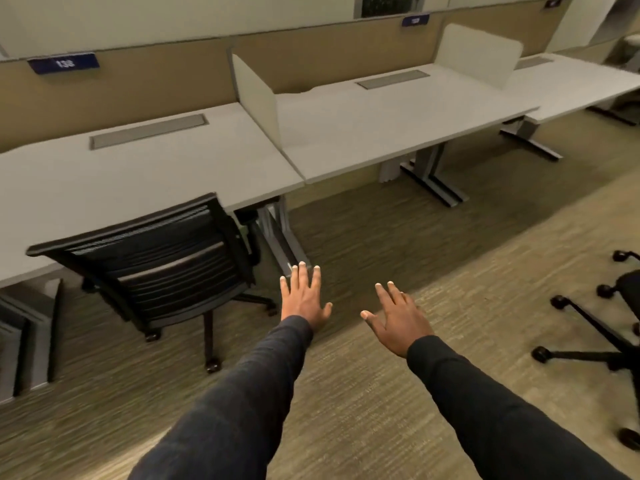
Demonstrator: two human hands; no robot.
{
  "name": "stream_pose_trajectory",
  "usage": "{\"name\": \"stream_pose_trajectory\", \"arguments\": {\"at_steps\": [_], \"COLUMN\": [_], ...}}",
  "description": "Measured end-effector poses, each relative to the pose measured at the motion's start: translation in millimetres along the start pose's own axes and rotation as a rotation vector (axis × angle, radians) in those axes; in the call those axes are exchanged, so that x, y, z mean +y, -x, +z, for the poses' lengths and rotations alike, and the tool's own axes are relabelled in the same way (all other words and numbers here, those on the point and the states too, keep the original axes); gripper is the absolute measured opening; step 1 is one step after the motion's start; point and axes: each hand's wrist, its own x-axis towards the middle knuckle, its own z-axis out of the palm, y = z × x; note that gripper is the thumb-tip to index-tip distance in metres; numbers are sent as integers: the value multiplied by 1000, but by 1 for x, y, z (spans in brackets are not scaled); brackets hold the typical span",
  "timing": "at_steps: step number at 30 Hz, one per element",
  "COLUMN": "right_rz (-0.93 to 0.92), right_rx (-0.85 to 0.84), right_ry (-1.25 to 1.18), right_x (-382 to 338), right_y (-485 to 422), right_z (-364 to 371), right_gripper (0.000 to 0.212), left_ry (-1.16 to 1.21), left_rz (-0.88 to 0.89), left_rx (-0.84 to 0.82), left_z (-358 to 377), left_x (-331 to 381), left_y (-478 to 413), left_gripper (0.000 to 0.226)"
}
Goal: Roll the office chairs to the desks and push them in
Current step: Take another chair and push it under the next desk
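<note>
Both hands reach out over the carpet, palms down, fingers spread wide, holding nothing; the left hand [304,297] is just right of the black mesh chair [152,258], the right hand [398,318] apart from it. That chair sits tucked against the left desk [138,174]; the middle desk [381,123] has none, and a second chair's wheeled base [595,327] shows at the near right edge.

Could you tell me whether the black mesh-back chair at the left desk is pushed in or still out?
Pushed in: the black chair has its backrest against the left desk edge, its seat hidden beneath.
</note>
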Motion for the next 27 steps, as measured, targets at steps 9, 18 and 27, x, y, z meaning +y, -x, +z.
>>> {"name": "stream_pose_trajectory", "arguments": {"at_steps": [9, 18, 27], "right_rz": [140, 220, 213], "right_rx": [13, 22, -22], "right_ry": [-27, -55, -49], "right_x": [180, 329, 504], "right_y": [66, 79, 62], "right_z": [-30, -51, -107], "right_gripper": [79, 79, 78], "left_ry": [30, 44, 107], "left_rz": [129, 221, 165], "left_rx": [-77, -137, -217], "left_z": [34, 71, 110], "left_x": [207, 373, 559], "left_y": [16, -9, -58], "left_gripper": [92, 90, 88]}}
